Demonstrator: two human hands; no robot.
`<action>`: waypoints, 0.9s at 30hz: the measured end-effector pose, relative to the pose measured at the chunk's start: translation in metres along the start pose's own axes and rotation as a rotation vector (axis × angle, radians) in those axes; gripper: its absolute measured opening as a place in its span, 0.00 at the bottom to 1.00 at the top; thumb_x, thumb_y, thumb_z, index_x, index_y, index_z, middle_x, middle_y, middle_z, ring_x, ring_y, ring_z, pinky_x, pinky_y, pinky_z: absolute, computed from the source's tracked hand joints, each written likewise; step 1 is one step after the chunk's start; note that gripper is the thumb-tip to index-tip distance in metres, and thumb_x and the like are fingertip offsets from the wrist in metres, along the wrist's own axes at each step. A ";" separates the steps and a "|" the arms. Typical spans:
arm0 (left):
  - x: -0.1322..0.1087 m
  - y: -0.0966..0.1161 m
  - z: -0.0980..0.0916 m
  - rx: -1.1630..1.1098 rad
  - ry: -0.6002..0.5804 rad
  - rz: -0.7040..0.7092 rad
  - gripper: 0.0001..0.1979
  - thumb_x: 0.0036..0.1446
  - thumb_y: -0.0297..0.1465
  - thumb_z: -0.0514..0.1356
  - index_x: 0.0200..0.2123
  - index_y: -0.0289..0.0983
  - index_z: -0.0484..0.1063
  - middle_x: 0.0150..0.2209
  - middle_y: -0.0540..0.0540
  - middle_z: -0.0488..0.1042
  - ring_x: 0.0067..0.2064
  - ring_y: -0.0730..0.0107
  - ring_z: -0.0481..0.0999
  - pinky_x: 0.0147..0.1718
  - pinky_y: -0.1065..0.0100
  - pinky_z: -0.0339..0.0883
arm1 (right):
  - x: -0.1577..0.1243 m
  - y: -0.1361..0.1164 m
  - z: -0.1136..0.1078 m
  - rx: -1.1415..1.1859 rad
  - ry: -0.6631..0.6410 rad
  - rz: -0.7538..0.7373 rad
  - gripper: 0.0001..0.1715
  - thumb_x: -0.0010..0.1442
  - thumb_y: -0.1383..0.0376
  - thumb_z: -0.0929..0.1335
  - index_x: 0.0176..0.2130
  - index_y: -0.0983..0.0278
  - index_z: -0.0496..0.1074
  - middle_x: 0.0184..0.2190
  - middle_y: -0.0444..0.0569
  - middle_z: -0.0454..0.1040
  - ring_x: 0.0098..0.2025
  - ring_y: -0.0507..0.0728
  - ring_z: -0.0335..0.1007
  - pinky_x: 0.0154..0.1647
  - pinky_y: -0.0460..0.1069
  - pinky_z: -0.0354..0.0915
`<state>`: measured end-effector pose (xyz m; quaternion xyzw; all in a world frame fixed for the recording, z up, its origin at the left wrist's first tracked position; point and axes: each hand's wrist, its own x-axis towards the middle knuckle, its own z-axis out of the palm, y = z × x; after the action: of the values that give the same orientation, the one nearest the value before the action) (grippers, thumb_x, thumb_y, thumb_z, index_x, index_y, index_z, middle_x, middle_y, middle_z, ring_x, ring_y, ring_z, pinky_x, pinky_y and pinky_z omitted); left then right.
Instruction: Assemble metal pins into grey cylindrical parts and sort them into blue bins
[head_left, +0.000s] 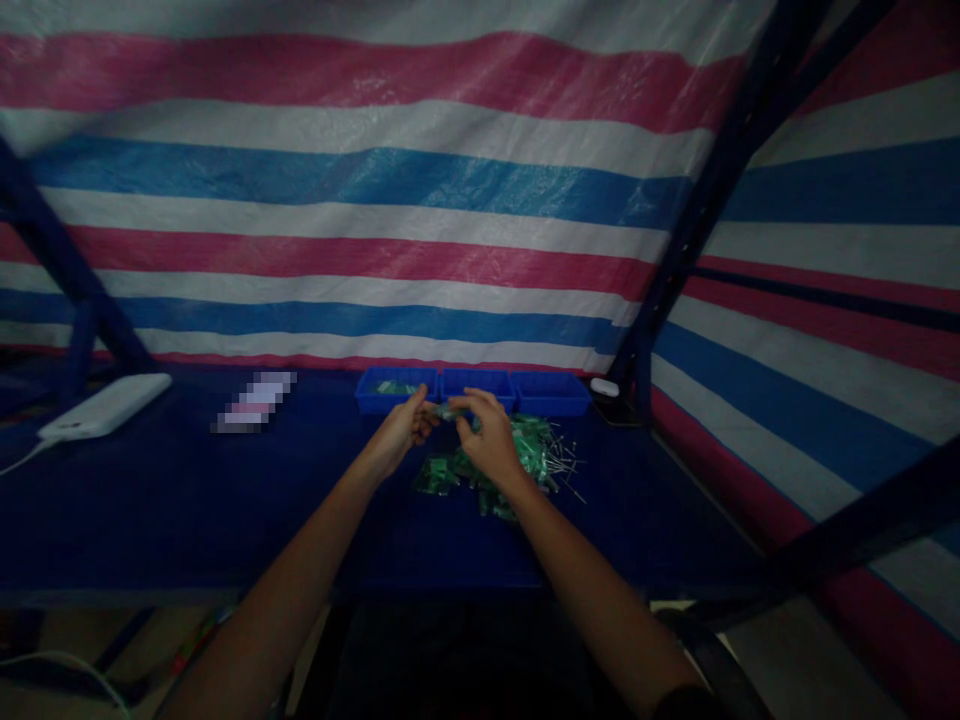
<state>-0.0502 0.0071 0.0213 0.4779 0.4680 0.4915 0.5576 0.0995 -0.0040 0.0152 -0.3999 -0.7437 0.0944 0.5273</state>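
My left hand point(401, 432) pinches one end of a small, pale plastic packet point(448, 411), held above the table. The thumb and curled fingers of my right hand point(489, 436) close on the packet's other end; its contents are too dim to make out. Under and beside my right hand lies a heap of green plastic packets point(534, 447). Thin metal pins or rods point(568, 462) spread from its right side. A separate green packet point(436, 474) rests just below my hands. Behind them a blue bin point(396, 402) contains a few packets.
A middle blue bin point(480, 376) and a right blue bin point(553, 400) continue the row. A white case point(604, 387) and a dark flat object point(618, 412) lie at right. Leftward are a blurred-out item point(256, 402) and a white power bank point(109, 407) with cable.
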 end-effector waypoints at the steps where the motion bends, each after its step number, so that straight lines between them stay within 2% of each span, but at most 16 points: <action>1: 0.000 -0.001 0.000 -0.033 0.001 -0.040 0.16 0.46 0.42 0.59 0.25 0.32 0.70 0.20 0.51 0.66 0.19 0.80 0.60 0.17 0.76 0.49 | 0.000 0.000 0.000 -0.029 -0.029 -0.035 0.13 0.49 0.74 0.62 0.32 0.60 0.70 0.39 0.46 0.74 0.51 0.58 0.60 0.50 0.54 0.54; 4: 0.005 0.000 0.000 -0.091 0.015 -0.075 0.09 0.42 0.32 0.63 0.23 0.32 0.67 0.19 0.53 0.65 0.17 0.83 0.58 0.15 0.78 0.48 | 0.000 -0.002 -0.001 -0.079 -0.046 -0.068 0.15 0.48 0.75 0.61 0.32 0.60 0.71 0.41 0.46 0.73 0.54 0.59 0.55 0.52 0.55 0.52; 6: 0.011 0.005 -0.002 -0.193 0.068 -0.023 0.08 0.42 0.29 0.63 0.22 0.32 0.66 0.18 0.53 0.64 0.17 0.84 0.59 0.15 0.78 0.49 | 0.001 -0.003 -0.003 -0.091 0.019 -0.033 0.15 0.50 0.73 0.62 0.35 0.61 0.72 0.42 0.48 0.71 0.52 0.59 0.56 0.52 0.54 0.53; 8: 0.018 0.010 -0.007 -0.291 0.149 0.045 0.08 0.46 0.31 0.61 0.25 0.33 0.66 0.20 0.52 0.66 0.18 0.83 0.61 0.16 0.79 0.50 | 0.003 -0.003 -0.007 -0.095 0.111 0.037 0.16 0.51 0.71 0.62 0.39 0.62 0.72 0.39 0.50 0.70 0.47 0.58 0.59 0.50 0.54 0.54; 10: 0.021 0.013 -0.012 -0.259 0.162 0.039 0.12 0.50 0.38 0.58 0.29 0.33 0.68 0.24 0.48 0.70 0.19 0.80 0.64 0.15 0.78 0.50 | 0.007 -0.001 -0.013 -0.098 0.190 0.116 0.18 0.52 0.70 0.61 0.42 0.62 0.71 0.32 0.48 0.70 0.41 0.58 0.60 0.46 0.53 0.55; 12: 0.020 0.009 -0.014 -0.053 0.103 0.003 0.20 0.52 0.46 0.54 0.33 0.34 0.70 0.26 0.45 0.73 0.18 0.77 0.65 0.14 0.76 0.48 | 0.009 0.004 -0.020 -0.094 0.245 0.186 0.18 0.51 0.70 0.59 0.41 0.62 0.71 0.25 0.45 0.68 0.36 0.57 0.61 0.43 0.52 0.56; 14: 0.015 -0.001 -0.010 0.258 0.031 0.055 0.23 0.49 0.49 0.54 0.33 0.35 0.73 0.25 0.44 0.74 0.18 0.74 0.66 0.16 0.73 0.49 | 0.011 0.008 -0.027 -0.081 0.284 0.237 0.18 0.51 0.70 0.58 0.37 0.62 0.72 0.21 0.43 0.66 0.32 0.56 0.60 0.40 0.50 0.56; 17: 0.005 -0.021 0.003 0.668 -0.080 0.269 0.17 0.43 0.47 0.60 0.25 0.38 0.75 0.23 0.46 0.74 0.23 0.67 0.70 0.21 0.71 0.55 | 0.012 0.012 -0.033 -0.077 0.304 0.252 0.17 0.50 0.70 0.57 0.26 0.62 0.72 0.20 0.44 0.67 0.30 0.55 0.61 0.36 0.49 0.56; 20: 0.001 -0.033 0.017 0.835 -0.074 0.398 0.14 0.37 0.44 0.64 0.22 0.40 0.74 0.24 0.47 0.74 0.27 0.64 0.72 0.25 0.71 0.57 | 0.011 0.012 -0.032 -0.098 0.280 0.238 0.16 0.49 0.71 0.57 0.18 0.61 0.69 0.18 0.44 0.67 0.29 0.54 0.61 0.34 0.48 0.56; 23: 0.004 -0.036 0.021 0.794 -0.061 0.362 0.13 0.35 0.42 0.65 0.24 0.39 0.73 0.24 0.48 0.73 0.27 0.66 0.70 0.25 0.71 0.58 | 0.010 0.010 -0.028 -0.112 0.226 0.191 0.16 0.46 0.73 0.57 0.17 0.61 0.67 0.19 0.45 0.67 0.32 0.55 0.61 0.36 0.48 0.57; 25: 0.007 -0.033 0.019 0.678 -0.046 0.291 0.14 0.34 0.39 0.65 0.26 0.38 0.71 0.23 0.50 0.72 0.25 0.68 0.69 0.24 0.71 0.57 | 0.009 0.011 -0.024 -0.140 0.175 0.162 0.14 0.45 0.74 0.57 0.18 0.62 0.67 0.21 0.45 0.68 0.34 0.55 0.61 0.38 0.49 0.57; 27: 0.009 -0.028 0.015 0.523 -0.022 0.242 0.13 0.36 0.36 0.65 0.27 0.36 0.69 0.22 0.51 0.69 0.24 0.71 0.67 0.24 0.72 0.57 | 0.010 0.013 -0.020 -0.157 0.119 0.194 0.12 0.46 0.73 0.59 0.21 0.62 0.69 0.22 0.45 0.69 0.32 0.55 0.61 0.36 0.48 0.57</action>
<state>-0.0323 0.0133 -0.0053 0.6632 0.5126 0.4117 0.3577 0.1219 0.0057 0.0230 -0.5149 -0.6741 0.0626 0.5258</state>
